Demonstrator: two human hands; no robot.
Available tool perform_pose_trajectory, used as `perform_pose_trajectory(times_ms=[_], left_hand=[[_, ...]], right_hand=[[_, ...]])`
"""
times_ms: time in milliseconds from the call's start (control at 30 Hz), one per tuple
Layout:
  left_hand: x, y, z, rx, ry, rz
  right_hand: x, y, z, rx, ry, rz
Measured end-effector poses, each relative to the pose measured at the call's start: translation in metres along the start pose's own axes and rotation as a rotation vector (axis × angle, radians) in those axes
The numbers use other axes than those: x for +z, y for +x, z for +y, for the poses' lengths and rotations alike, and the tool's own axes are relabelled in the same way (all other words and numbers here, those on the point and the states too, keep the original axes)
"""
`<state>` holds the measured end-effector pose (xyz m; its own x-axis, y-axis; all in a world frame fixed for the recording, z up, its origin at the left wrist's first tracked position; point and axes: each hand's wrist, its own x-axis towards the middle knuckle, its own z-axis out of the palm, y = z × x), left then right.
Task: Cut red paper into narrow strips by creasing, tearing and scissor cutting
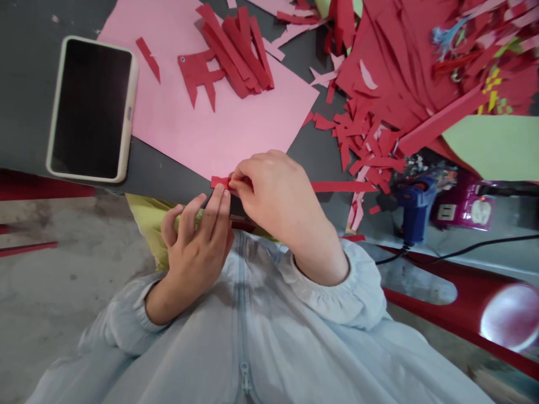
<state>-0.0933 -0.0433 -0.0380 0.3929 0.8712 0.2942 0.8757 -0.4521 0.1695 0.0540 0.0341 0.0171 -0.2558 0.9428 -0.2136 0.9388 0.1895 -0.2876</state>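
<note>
A long red paper strip (343,187) lies along the near edge of the table, passing under my right hand. My right hand (278,193) is closed, with thumb and forefinger pinching the strip near its left end; the exact fold is hidden by the fingers. My left hand (196,247) has its fingers stretched out, and the fore and middle fingertips press on the strip's left end. Just beyond, a pink paper sheet (181,129) carries a red paper fish shape (196,73) with a small eye, several red strips (240,53) and one pointed red scrap (149,59).
A smartphone (93,106) in a pale case lies at left. Red paper scraps (362,137) and a pile of red sheets (400,56) spread at right. A blue glue gun (416,210) with a cable rests beside a purple power socket (467,205). Green paper (497,146) lies behind.
</note>
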Motion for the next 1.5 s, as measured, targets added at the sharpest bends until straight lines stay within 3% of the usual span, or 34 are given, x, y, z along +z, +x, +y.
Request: perform_pose_trajectory(times_ms=[100,467,800,967,1067,1233,1500], left_hand=[[0.000,0.000,0.001,-0.018,-0.010,-0.031],[-0.001,0.005,0.004,-0.008,0.034,0.029],[0.001,0.002,0.008,-0.116,-0.063,-0.003],[0.001,0.004,0.011,-0.095,0.083,0.100],[0.003,0.003,0.012,-0.120,0.059,0.120],[0.006,-0.001,0.013,-0.226,-0.070,0.068],[-0.010,0.002,0.012,-0.159,0.014,0.005]], right_hand=[[0.001,0.000,0.000,0.006,-0.003,-0.001],[0.003,0.000,0.001,0.004,-0.012,0.018],[0.000,0.001,-0.001,0.021,-0.018,-0.006],[-0.002,0.002,-0.001,0.022,-0.024,-0.036],[-0.003,0.002,-0.001,0.013,-0.027,-0.030],[-0.003,0.001,-0.002,0.031,-0.017,-0.036],[-0.003,0.002,0.000,0.014,-0.017,-0.022]])
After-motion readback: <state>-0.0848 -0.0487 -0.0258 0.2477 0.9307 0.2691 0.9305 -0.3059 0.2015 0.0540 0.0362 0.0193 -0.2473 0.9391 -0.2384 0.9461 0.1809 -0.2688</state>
